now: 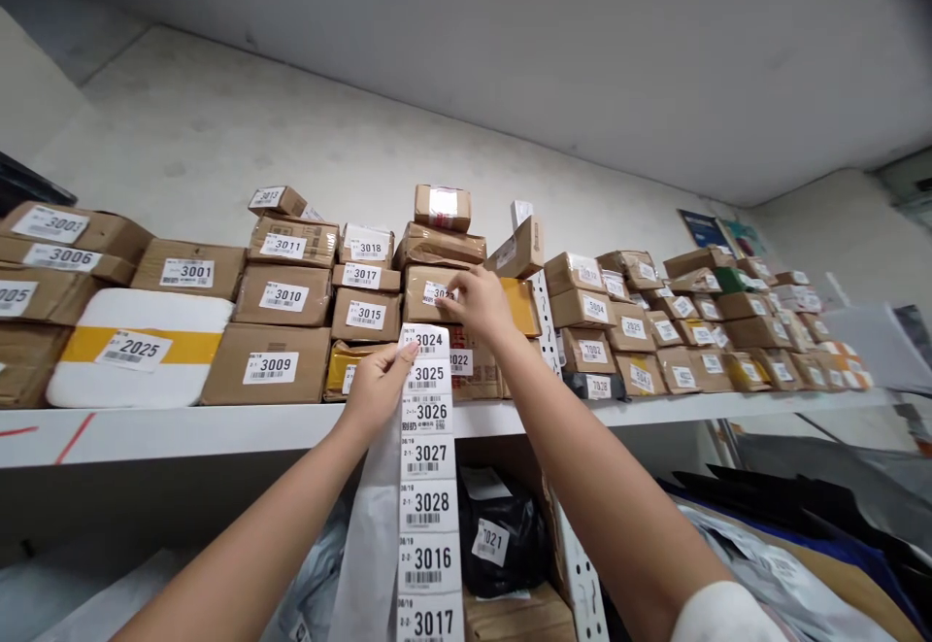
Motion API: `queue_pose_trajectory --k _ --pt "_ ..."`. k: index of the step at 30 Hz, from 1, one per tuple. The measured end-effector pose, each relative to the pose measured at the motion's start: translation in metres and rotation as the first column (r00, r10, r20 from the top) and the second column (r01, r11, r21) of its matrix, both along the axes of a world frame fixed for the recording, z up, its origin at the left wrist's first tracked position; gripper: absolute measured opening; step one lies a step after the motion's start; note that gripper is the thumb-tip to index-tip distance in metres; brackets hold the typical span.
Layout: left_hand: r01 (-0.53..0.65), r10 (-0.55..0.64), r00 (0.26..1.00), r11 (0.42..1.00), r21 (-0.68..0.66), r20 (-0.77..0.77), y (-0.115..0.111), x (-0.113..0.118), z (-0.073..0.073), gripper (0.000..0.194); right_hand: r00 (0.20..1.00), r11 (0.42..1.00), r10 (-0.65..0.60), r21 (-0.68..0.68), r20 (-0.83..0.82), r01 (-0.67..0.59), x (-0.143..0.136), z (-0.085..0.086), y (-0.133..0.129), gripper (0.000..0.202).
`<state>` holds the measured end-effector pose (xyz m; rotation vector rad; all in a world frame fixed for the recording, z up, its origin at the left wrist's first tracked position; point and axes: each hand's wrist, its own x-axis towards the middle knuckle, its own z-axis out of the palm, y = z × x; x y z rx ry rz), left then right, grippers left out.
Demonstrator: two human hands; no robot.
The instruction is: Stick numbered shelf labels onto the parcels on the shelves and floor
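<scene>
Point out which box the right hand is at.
The brown carton just above the box labelled 3022; only its label is partly covered by the right hand.

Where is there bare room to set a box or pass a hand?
Above box 3001, between box 3003 and box 3011; also above box 3018. Crowded: around the right hand, and among the packed boxes farther right.
</scene>
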<state>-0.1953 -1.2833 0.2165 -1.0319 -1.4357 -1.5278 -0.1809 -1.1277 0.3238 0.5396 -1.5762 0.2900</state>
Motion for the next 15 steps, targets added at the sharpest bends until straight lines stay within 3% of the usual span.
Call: queue_pose_trajectory --k 3,5,7,11,15 --pt "0.072 -0.071 0.997 0.997 0.034 -0.003 0.001 0.001 0.01 0.036 0.952 0.97 0.241 -0.022 0.191 -0.241 0.012 -0.009 0.005 0.026" --pt "0.113 -0.113 0.994 0.992 0.056 0.009 0.002 0.002 0.017 0.038 0.792 0.883 0.426 -0.012 0.436 -0.469 0.02 -0.019 0.005 0.026" --pt "0.11 -0.111 0.994 0.992 0.056 0.011 0.004 0.003 0.023 0.037 0.654 0.803 0.542 -0.096 0.527 -0.588 0.023 -0.03 0.002 0.023" --pt "0.034 -0.029 0.998 0.992 0.119 -0.047 0.013 0.001 0.034 0.033 0.563 0.662 0.749 -0.338 0.35 -0.669 0.02 -0.041 -0.007 0.02" --pt "0.039 -0.022 0.997 0.973 0.227 -0.076 0.026 0.002 0.043 0.034 0.583 0.599 0.795 -0.372 0.17 -0.709 0.014 -0.04 -0.012 0.014"
